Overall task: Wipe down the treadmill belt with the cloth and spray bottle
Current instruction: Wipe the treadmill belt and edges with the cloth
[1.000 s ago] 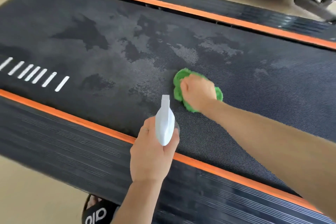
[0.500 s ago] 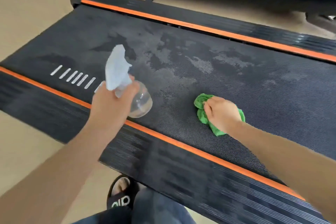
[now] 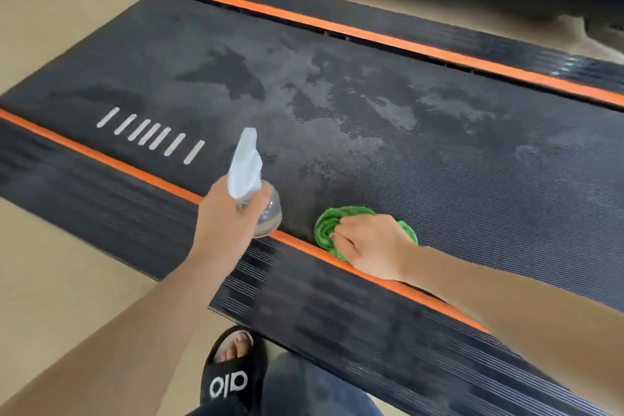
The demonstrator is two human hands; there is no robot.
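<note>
1. Right hand [image 3: 369, 245] presses the green cloth [image 3: 329, 224], now pulled back to the belt's [image 3: 439, 159] near orange stripe [image 3: 135, 169].
2. Left hand [image 3: 224, 221] grips the spray bottle [image 3: 251, 186], now just beside the cloth.
3. Wet patches beyond both hands remain unwiped.
</note>
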